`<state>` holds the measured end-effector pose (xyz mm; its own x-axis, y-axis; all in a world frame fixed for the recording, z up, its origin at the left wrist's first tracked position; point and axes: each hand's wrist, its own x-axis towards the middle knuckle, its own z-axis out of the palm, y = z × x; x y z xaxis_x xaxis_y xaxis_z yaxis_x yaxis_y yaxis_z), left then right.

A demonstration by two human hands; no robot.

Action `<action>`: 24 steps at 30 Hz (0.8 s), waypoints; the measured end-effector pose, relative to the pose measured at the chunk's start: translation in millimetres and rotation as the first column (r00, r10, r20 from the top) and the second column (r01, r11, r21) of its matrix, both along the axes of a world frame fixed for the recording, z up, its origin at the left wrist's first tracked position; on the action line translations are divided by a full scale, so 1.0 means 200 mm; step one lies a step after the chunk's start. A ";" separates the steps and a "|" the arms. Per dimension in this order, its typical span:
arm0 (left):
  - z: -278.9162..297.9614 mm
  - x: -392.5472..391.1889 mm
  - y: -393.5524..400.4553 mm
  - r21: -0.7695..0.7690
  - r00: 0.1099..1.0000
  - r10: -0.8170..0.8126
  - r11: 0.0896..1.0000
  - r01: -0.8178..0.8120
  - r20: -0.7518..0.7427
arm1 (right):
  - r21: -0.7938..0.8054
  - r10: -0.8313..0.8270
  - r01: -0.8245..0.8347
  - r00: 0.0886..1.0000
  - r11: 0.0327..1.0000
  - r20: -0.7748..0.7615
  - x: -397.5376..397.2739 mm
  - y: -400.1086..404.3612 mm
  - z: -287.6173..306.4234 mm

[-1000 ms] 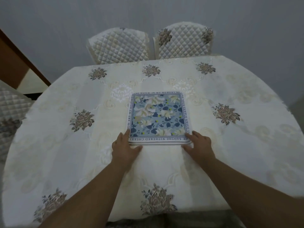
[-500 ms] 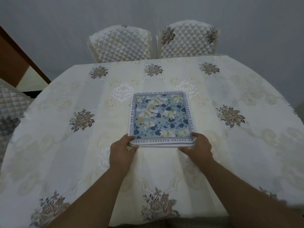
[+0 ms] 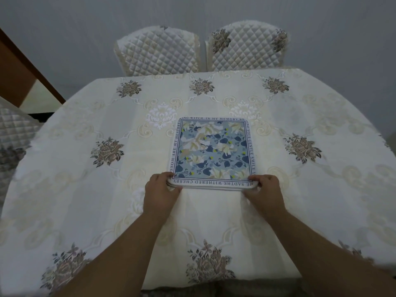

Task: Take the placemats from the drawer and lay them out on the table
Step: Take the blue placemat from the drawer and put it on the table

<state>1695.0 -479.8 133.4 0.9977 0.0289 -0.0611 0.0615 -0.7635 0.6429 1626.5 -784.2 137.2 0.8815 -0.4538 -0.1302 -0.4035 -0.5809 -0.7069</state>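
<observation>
one head-worn view, looking forward and down

the wide-angle camera sits above the near edge of the table (image 3: 64,189), facing across it toward two quilted chairs (image 3: 201,50) and the wall; forearms reach in from the bottom, close to the lens.

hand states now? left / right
Left hand: pinching the near-left corner of the placemat stack.
Right hand: pinching its near-right corner.

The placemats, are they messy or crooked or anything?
Nothing is spilled or torn. The placemats are all in one neat stack in the middle of the table, not spread out yet. The left hand and right hand pinch its near corners, where the layers fan apart slightly.
</observation>
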 end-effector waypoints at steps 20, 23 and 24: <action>0.26 -0.05 -0.04 0.336 0.874 -0.143 0.884 0.324 -0.465 | -0.193 0.142 -0.278 0.841 0.941 -0.522 -0.02 0.06 0.34; 0.52 -0.06 0.00 0.233 0.850 -0.164 0.920 0.315 -0.500 | -0.218 0.190 -0.317 0.868 0.923 -0.459 -0.07 0.11 0.67; 0.64 -0.12 0.01 0.196 0.871 -0.190 0.932 0.305 -0.453 | -0.219 0.223 -0.338 0.878 0.915 -0.424 -0.11 0.14 0.79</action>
<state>1670.7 -478.3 262.3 0.8544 -0.1437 -0.4994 0.0680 -0.9218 0.3816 1604.7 -757.1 294.6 0.8832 -0.2625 -0.3887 -0.3975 -0.8588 -0.3232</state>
